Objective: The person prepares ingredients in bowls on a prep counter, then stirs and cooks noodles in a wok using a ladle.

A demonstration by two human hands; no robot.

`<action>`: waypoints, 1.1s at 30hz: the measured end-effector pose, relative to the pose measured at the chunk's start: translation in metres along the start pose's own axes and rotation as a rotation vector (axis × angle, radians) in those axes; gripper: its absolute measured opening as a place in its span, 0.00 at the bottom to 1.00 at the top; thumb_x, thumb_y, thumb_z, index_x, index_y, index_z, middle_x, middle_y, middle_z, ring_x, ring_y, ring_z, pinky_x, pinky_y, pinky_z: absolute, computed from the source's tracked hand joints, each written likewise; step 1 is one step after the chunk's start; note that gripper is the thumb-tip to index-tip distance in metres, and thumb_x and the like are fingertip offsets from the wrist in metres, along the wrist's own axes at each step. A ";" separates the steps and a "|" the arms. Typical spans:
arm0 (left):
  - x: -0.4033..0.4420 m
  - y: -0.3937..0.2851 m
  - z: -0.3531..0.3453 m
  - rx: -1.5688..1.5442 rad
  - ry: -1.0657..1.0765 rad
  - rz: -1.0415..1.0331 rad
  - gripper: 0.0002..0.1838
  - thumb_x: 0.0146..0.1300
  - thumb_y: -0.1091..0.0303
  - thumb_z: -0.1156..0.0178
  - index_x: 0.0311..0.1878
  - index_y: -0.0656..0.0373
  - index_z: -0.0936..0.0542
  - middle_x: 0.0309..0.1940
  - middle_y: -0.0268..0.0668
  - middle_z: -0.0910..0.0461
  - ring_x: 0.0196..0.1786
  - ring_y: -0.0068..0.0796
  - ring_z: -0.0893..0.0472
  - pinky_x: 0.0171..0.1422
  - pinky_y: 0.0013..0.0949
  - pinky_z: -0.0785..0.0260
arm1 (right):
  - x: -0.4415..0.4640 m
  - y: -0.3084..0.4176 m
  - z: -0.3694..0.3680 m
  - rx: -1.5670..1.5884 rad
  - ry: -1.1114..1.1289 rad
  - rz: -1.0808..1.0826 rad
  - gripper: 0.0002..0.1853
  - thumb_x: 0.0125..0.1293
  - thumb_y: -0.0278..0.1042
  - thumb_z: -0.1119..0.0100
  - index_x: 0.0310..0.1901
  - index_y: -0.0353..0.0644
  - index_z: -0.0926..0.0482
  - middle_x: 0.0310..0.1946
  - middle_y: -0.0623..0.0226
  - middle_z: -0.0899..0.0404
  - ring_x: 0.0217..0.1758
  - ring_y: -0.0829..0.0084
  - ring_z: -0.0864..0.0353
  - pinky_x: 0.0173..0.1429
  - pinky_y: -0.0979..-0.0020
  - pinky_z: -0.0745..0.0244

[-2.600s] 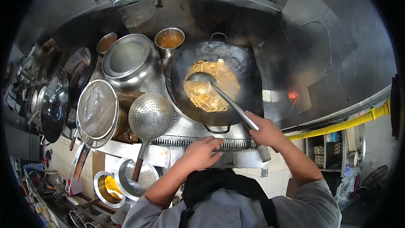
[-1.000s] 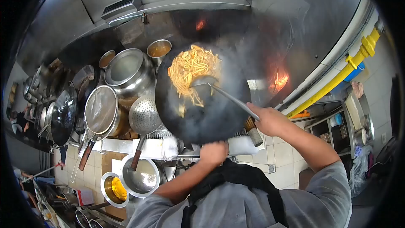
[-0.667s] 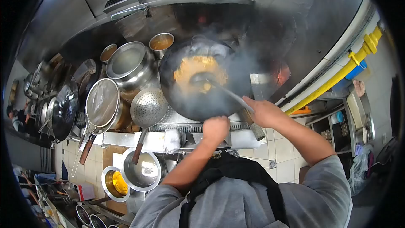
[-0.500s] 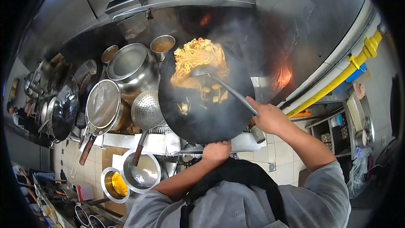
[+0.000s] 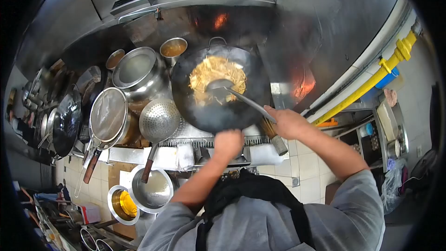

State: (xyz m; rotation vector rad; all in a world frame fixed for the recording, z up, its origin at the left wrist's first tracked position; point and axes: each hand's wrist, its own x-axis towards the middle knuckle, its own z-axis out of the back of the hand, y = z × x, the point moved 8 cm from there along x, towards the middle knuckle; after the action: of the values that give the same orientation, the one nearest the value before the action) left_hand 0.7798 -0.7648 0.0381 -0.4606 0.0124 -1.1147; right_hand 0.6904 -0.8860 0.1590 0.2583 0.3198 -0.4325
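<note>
A dark wok [image 5: 186, 107] stands on the stove, with a pile of noodles [image 5: 209, 72] in its middle and steam over them. At the wok's near rim is my left hand [image 5: 228, 145], closed in a fist round the near handle, which the fingers hide. My right hand [image 5: 285, 123], off the wok's right edge, is wrapped round the end of a long-handled metal ladle [image 5: 253, 104]. The ladle's round bowl [image 5: 219, 84] rests against the noodles. The wok's far loop handle [image 5: 217, 39] is free.
Left of the wok are a perforated skimmer [image 5: 159, 118], a mesh strainer [image 5: 108, 114], a lidded pot [image 5: 134, 67] and a sauce container [image 5: 173, 47]. Nearer me are a steel basin [image 5: 162, 188] and a bowl of yellow oil [image 5: 126, 204]. A bamboo brush [image 5: 278, 145] lies right.
The wok has tilted back and moved away from me, so its far handle shows. The noodles have dropped toward the middle. My left hand has moved forward with the wok.
</note>
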 end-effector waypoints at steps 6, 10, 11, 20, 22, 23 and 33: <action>-0.038 -0.027 0.023 0.003 0.224 -0.073 0.18 0.66 0.57 0.47 0.27 0.57 0.17 0.25 0.49 0.16 0.29 0.46 0.14 0.34 0.49 0.22 | -0.039 -0.004 0.040 0.070 -0.048 -0.024 0.35 0.61 0.28 0.46 0.73 0.42 0.39 0.51 0.46 0.19 0.54 0.47 0.20 0.60 0.53 0.26; 0.027 0.022 0.009 -0.011 0.236 -0.021 0.18 0.67 0.56 0.48 0.29 0.54 0.15 0.30 0.48 0.15 0.33 0.50 0.15 0.41 0.50 0.22 | -0.073 -0.008 0.047 -0.033 0.018 0.029 0.37 0.60 0.28 0.43 0.73 0.43 0.40 0.50 0.45 0.19 0.53 0.45 0.20 0.60 0.53 0.26; 0.037 0.029 0.011 -0.018 0.223 -0.014 0.18 0.67 0.56 0.48 0.29 0.54 0.15 0.30 0.48 0.15 0.33 0.50 0.15 0.41 0.50 0.22 | -0.078 -0.007 0.050 -0.055 0.057 0.016 0.37 0.60 0.29 0.43 0.73 0.44 0.40 0.50 0.45 0.19 0.53 0.45 0.20 0.60 0.53 0.25; 0.053 0.046 -0.007 -0.039 0.204 0.013 0.19 0.68 0.55 0.49 0.32 0.55 0.15 0.31 0.47 0.14 0.36 0.49 0.14 0.44 0.50 0.22 | 0.004 -0.039 -0.015 0.135 -0.111 0.022 0.34 0.59 0.30 0.42 0.70 0.39 0.34 0.52 0.38 0.21 0.52 0.46 0.19 0.59 0.57 0.24; 0.060 0.052 -0.021 -0.048 0.212 0.014 0.19 0.68 0.56 0.49 0.32 0.56 0.15 0.31 0.47 0.14 0.36 0.49 0.14 0.44 0.50 0.22 | 0.018 -0.042 -0.024 0.486 -0.135 -0.091 0.33 0.59 0.31 0.41 0.69 0.37 0.32 0.54 0.40 0.20 0.52 0.51 0.17 0.60 0.62 0.25; 0.063 0.054 -0.026 -0.041 0.219 0.001 0.18 0.68 0.56 0.50 0.33 0.56 0.15 0.32 0.47 0.14 0.36 0.49 0.14 0.44 0.50 0.22 | 0.027 -0.042 -0.030 0.599 -0.142 -0.131 0.33 0.59 0.31 0.40 0.68 0.36 0.31 0.54 0.41 0.20 0.52 0.53 0.17 0.61 0.63 0.25; 0.064 0.062 -0.030 -0.100 0.181 0.011 0.18 0.68 0.57 0.49 0.32 0.57 0.16 0.31 0.47 0.14 0.34 0.46 0.13 0.42 0.47 0.21 | 0.062 0.014 -0.058 1.415 -0.004 -0.427 0.33 0.66 0.25 0.41 0.72 0.44 0.37 0.21 0.72 0.30 0.13 0.80 0.35 0.16 0.71 0.36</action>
State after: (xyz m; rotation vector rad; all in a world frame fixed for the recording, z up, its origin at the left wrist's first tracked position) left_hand 0.8553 -0.8083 0.0026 -0.4471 0.2303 -1.1459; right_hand 0.7354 -0.8787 0.0865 1.5864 0.0049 -1.0392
